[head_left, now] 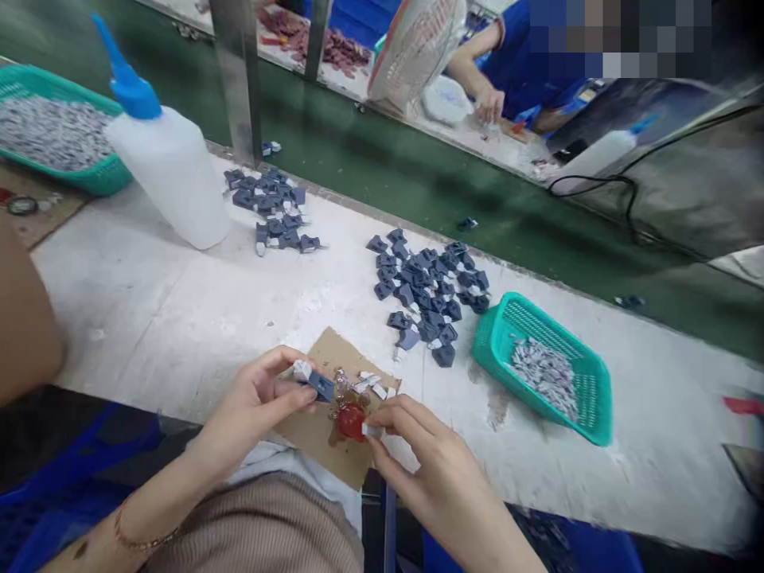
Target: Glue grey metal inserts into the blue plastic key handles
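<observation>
On the table [149, 318] before me lies cardboard [327, 450], with a bottle [170, 179] left of it, a basket [602, 402] right

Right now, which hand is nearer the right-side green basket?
Right. The right hand is left of the green basket; the left hand is farther left, holding a dark-blue part.

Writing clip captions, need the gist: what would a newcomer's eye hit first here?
Likely the red round thing on the brown cardboard, between the left hand, holding a blue-and-white piece, and the right hand, pinching a small pale piece. Next, the white bottle at upper left and the green basket at right.
</observation>
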Action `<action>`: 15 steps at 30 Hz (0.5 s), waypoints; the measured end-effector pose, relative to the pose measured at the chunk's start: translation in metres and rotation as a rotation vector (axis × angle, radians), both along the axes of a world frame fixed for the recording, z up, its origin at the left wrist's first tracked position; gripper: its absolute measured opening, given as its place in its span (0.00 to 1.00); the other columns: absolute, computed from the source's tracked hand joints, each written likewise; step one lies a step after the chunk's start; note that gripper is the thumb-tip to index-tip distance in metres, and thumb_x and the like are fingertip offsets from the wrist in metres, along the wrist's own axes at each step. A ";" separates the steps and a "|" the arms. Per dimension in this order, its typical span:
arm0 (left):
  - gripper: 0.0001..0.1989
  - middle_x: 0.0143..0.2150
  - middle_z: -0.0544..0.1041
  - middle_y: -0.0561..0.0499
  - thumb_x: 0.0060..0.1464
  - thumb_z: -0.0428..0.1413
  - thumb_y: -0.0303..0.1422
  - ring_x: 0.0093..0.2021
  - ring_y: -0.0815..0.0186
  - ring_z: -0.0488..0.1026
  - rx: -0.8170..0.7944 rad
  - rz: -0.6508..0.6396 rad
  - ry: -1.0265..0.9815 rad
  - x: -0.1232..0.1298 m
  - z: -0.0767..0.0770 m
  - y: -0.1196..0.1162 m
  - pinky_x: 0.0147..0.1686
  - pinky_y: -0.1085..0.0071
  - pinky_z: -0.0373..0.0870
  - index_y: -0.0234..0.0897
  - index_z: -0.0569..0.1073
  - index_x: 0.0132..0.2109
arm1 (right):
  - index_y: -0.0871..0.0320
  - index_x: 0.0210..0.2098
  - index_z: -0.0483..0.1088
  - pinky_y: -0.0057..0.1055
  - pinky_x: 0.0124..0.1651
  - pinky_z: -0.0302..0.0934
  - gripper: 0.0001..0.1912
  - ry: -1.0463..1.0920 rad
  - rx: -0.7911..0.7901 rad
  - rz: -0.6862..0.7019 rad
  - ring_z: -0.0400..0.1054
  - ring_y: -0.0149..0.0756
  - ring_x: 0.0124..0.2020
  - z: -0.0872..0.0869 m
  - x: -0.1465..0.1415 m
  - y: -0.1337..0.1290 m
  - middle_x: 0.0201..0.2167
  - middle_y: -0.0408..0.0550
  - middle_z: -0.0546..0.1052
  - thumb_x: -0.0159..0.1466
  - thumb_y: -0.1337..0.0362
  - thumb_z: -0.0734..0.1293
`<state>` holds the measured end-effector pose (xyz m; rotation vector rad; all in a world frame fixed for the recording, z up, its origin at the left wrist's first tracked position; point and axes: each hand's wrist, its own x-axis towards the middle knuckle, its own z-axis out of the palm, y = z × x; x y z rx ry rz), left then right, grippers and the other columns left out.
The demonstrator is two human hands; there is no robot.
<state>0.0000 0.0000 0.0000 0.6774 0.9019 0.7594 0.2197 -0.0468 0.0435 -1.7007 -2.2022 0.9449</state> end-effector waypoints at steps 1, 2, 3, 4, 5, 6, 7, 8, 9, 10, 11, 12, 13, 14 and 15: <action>0.07 0.42 0.77 0.55 0.55 0.63 0.34 0.35 0.72 0.75 0.009 0.034 0.010 0.000 -0.002 -0.003 0.38 0.76 0.75 0.40 0.74 0.39 | 0.55 0.39 0.67 0.35 0.37 0.66 0.08 -0.007 -0.002 0.008 0.71 0.38 0.37 0.000 -0.001 0.001 0.37 0.46 0.72 0.65 0.74 0.61; 0.06 0.42 0.77 0.55 0.54 0.63 0.33 0.34 0.73 0.75 0.019 0.062 0.017 0.000 -0.004 -0.005 0.38 0.77 0.74 0.40 0.74 0.38 | 0.55 0.38 0.67 0.35 0.37 0.66 0.08 -0.015 -0.005 0.015 0.71 0.38 0.37 -0.001 -0.002 0.001 0.37 0.46 0.73 0.65 0.74 0.61; 0.06 0.42 0.78 0.55 0.54 0.63 0.32 0.33 0.75 0.74 0.031 0.084 0.020 0.000 -0.006 -0.008 0.38 0.78 0.73 0.40 0.74 0.38 | 0.55 0.38 0.67 0.35 0.37 0.66 0.08 -0.021 -0.008 0.019 0.71 0.38 0.37 -0.001 -0.003 0.002 0.37 0.46 0.73 0.65 0.74 0.61; 0.06 0.43 0.78 0.55 0.54 0.64 0.30 0.32 0.76 0.74 0.044 0.100 0.020 0.000 -0.008 -0.010 0.37 0.79 0.73 0.39 0.74 0.38 | 0.55 0.38 0.67 0.35 0.37 0.66 0.08 -0.028 -0.012 0.022 0.71 0.38 0.37 -0.001 -0.004 0.002 0.37 0.47 0.73 0.65 0.75 0.61; 0.06 0.43 0.79 0.55 0.53 0.64 0.29 0.31 0.77 0.74 0.060 0.109 0.014 0.000 -0.010 -0.011 0.37 0.80 0.72 0.39 0.74 0.37 | 0.56 0.37 0.67 0.35 0.37 0.66 0.08 -0.035 -0.018 0.021 0.71 0.38 0.38 -0.001 -0.006 0.003 0.37 0.47 0.73 0.65 0.75 0.60; 0.06 0.43 0.80 0.56 0.53 0.64 0.28 0.31 0.78 0.74 0.077 0.112 0.005 0.000 -0.011 -0.013 0.37 0.81 0.72 0.39 0.74 0.37 | 0.56 0.37 0.67 0.34 0.37 0.66 0.08 -0.043 -0.024 0.019 0.71 0.38 0.37 -0.001 -0.007 0.003 0.37 0.47 0.73 0.65 0.75 0.60; 0.06 0.43 0.80 0.56 0.53 0.63 0.28 0.32 0.77 0.75 0.093 0.113 -0.005 0.001 -0.013 -0.014 0.37 0.82 0.72 0.39 0.74 0.37 | 0.56 0.37 0.67 0.34 0.37 0.66 0.08 -0.050 -0.028 0.018 0.71 0.38 0.37 -0.001 -0.007 0.003 0.37 0.47 0.73 0.66 0.74 0.60; 0.06 0.43 0.80 0.55 0.54 0.63 0.27 0.33 0.77 0.76 0.106 0.111 -0.014 0.001 -0.013 -0.015 0.37 0.82 0.72 0.39 0.74 0.38 | 0.56 0.37 0.67 0.34 0.37 0.66 0.08 -0.051 -0.031 0.017 0.71 0.38 0.37 -0.001 -0.008 0.004 0.37 0.47 0.73 0.66 0.74 0.60; 0.05 0.43 0.80 0.55 0.54 0.62 0.26 0.36 0.75 0.77 0.118 0.107 -0.020 0.002 -0.014 -0.016 0.39 0.82 0.72 0.40 0.74 0.38 | 0.56 0.37 0.67 0.33 0.37 0.65 0.08 -0.044 -0.032 0.013 0.70 0.37 0.37 0.000 -0.008 0.004 0.37 0.47 0.73 0.66 0.74 0.60; 0.05 0.43 0.80 0.55 0.55 0.62 0.26 0.39 0.74 0.77 0.125 0.102 -0.025 0.003 -0.014 -0.017 0.40 0.81 0.73 0.40 0.74 0.38 | 0.55 0.38 0.67 0.32 0.37 0.65 0.08 -0.027 -0.032 0.007 0.70 0.36 0.37 0.002 -0.007 0.005 0.37 0.46 0.73 0.66 0.74 0.61; 0.06 0.43 0.80 0.54 0.55 0.61 0.25 0.42 0.72 0.78 0.135 0.099 -0.033 0.005 -0.013 -0.017 0.42 0.80 0.73 0.40 0.74 0.38 | 0.55 0.38 0.67 0.31 0.38 0.65 0.08 -0.003 -0.031 -0.005 0.70 0.35 0.37 0.004 -0.006 0.005 0.37 0.45 0.73 0.66 0.74 0.61; 0.06 0.43 0.80 0.54 0.55 0.61 0.24 0.44 0.71 0.78 0.146 0.098 -0.040 0.006 -0.013 -0.018 0.42 0.79 0.74 0.40 0.74 0.37 | 0.54 0.38 0.68 0.30 0.38 0.65 0.08 0.023 -0.026 -0.021 0.70 0.34 0.37 0.007 -0.005 0.006 0.36 0.44 0.74 0.65 0.74 0.62; 0.07 0.43 0.80 0.54 0.54 0.60 0.23 0.46 0.70 0.78 0.161 0.098 -0.048 0.007 -0.012 -0.019 0.42 0.79 0.74 0.40 0.73 0.37 | 0.54 0.39 0.68 0.29 0.39 0.64 0.08 0.049 -0.016 -0.037 0.69 0.33 0.37 0.010 -0.003 0.007 0.36 0.43 0.74 0.65 0.74 0.63; 0.07 0.43 0.80 0.53 0.54 0.60 0.22 0.47 0.69 0.77 0.176 0.098 -0.056 0.009 -0.012 -0.020 0.41 0.79 0.75 0.40 0.73 0.37 | 0.53 0.39 0.69 0.28 0.39 0.64 0.08 0.071 -0.001 -0.055 0.69 0.32 0.37 0.015 -0.002 0.009 0.35 0.42 0.74 0.65 0.73 0.64; 0.08 0.43 0.80 0.53 0.53 0.61 0.22 0.47 0.69 0.77 0.189 0.102 -0.063 0.011 -0.011 -0.020 0.40 0.79 0.75 0.40 0.73 0.37 | 0.52 0.39 0.69 0.27 0.39 0.64 0.08 0.089 0.018 -0.072 0.69 0.32 0.37 0.019 0.000 0.010 0.35 0.41 0.74 0.65 0.72 0.64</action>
